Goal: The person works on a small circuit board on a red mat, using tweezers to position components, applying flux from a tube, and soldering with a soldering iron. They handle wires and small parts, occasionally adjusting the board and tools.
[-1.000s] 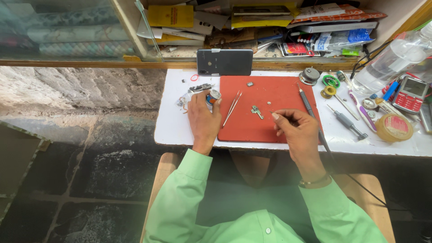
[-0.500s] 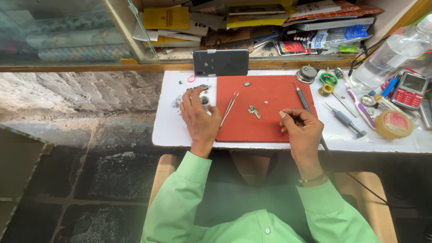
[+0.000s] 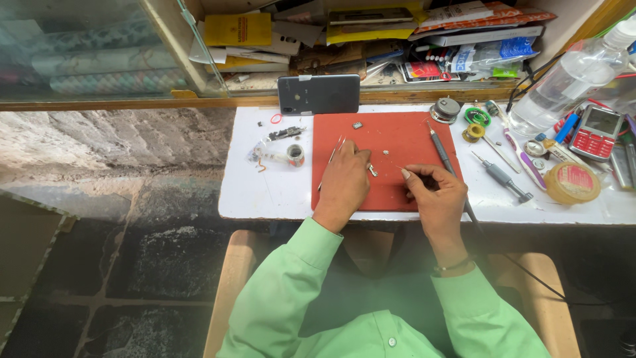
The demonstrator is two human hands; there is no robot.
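Tweezers (image 3: 329, 164) lie on the red mat (image 3: 397, 192) under the left hand (image 3: 342, 185), whose grip looks closing on them. The right hand (image 3: 434, 195) pinches something too small to tell. The work seems early: one dark phone (image 3: 318, 93) stands untouched, three or four tiny parts (image 3: 372, 170) lie loose, and one screwdriver (image 3: 501, 177) rests on the counter (image 3: 265, 192).

Phone repair stall — red work mat (image 3: 397, 142), screwdrivers (image 3: 501, 176), dismantled phone (image 3: 318, 93)
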